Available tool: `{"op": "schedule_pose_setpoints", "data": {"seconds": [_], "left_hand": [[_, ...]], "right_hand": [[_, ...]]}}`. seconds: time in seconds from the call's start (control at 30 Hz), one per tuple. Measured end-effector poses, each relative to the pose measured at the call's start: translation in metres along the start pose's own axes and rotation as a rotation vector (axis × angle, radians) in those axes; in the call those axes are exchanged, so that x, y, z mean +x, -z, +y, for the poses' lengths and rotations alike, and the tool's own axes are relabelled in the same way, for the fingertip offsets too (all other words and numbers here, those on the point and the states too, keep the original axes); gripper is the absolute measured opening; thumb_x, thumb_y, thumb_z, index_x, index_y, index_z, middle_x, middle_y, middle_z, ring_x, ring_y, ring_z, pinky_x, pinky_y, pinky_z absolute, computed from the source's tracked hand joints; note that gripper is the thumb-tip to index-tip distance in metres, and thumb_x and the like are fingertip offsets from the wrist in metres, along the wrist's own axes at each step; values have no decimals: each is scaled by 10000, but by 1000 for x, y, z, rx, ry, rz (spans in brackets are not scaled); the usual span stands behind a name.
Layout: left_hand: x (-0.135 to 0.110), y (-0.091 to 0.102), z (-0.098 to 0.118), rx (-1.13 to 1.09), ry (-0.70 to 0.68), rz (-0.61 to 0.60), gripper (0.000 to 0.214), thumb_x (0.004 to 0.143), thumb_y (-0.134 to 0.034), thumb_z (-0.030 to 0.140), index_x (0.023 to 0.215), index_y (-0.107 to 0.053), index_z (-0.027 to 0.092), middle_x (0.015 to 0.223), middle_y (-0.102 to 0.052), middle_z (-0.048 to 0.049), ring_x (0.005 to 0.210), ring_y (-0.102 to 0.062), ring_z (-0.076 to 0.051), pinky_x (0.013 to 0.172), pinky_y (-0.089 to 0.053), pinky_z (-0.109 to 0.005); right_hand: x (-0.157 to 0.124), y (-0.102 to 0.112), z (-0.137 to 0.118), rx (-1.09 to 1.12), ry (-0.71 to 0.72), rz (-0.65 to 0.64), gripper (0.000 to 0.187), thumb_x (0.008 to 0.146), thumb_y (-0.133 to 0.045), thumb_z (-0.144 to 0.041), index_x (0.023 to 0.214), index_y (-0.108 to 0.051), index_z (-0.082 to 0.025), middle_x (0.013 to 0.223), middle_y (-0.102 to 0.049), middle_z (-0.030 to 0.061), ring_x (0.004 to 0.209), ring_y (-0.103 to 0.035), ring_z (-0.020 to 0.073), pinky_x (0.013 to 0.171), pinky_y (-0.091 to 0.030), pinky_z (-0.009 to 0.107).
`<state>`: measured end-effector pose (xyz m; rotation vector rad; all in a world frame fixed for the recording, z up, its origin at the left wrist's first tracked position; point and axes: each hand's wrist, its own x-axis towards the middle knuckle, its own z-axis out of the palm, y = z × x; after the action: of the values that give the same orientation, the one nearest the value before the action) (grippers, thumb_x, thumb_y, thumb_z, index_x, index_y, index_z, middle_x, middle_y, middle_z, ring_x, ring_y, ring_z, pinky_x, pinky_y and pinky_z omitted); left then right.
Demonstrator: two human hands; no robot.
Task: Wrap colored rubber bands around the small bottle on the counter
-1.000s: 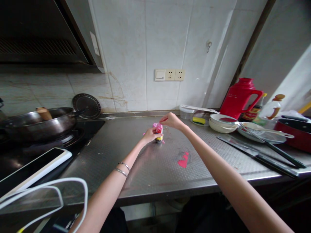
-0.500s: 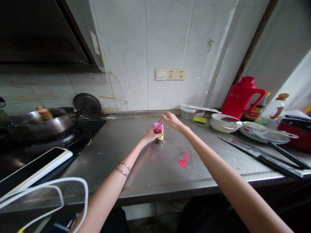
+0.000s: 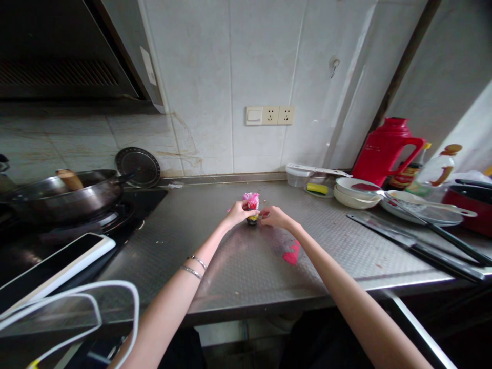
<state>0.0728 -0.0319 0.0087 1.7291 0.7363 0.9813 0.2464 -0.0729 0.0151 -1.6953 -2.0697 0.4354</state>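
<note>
A small pink packet (image 3: 251,201) with a yellow bottom stands upright on the steel counter (image 3: 215,256), far from me. My left hand (image 3: 238,212) is closed around its left side and holds it. My right hand (image 3: 272,217) sits low at the packet's right side, fingers pinched at its base on a small pink bit. A torn pink scrap (image 3: 291,253) lies on the counter nearer to me, beside my right forearm.
A wok (image 3: 57,192) sits on the stove at left, with a phone (image 3: 54,266) and white cable in front. At right stand a red thermos (image 3: 382,150), stacked bowls (image 3: 351,193), a strainer, long knives (image 3: 415,246) and a red pot.
My right hand came down from above the packet's top to its base on the right. My left hand stayed on the packet.
</note>
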Motion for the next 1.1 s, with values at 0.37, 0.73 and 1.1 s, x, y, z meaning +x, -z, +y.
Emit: {"op": "schedule_pose_setpoints", "data": {"seconds": [0.37, 0.73, 1.1], "left_hand": [[0, 1, 3, -11, 31, 23, 411, 595, -768, 262, 957, -667, 98, 918, -700, -83, 837, -629, -186, 804, -478, -323], [-18, 49, 34, -22, 75, 82, 397, 558, -790, 226, 912, -662, 104, 934, -701, -87, 829, -638, -185, 826, -484, -353], [-52, 79, 37, 23, 113, 119, 408, 546, -786, 240, 913, -658, 116, 866, -709, -64, 827, -653, -199, 844, -482, -384]], "right_hand": [[-7, -7, -13, 29, 14, -42, 272, 619, -528, -82, 807, -716, -137, 598, -650, 8, 530, -575, 111, 486, -405, 176], [19, 43, -27, 493, 144, 204, 253, 693, -602, -239, 861, -711, -83, 663, -674, 45, 546, -586, 112, 480, -479, 190], [41, 44, -133, 254, 454, 156, 192, 687, -580, -125, 813, -726, -119, 736, -698, 46, 671, -616, 122, 627, -464, 204]]}}
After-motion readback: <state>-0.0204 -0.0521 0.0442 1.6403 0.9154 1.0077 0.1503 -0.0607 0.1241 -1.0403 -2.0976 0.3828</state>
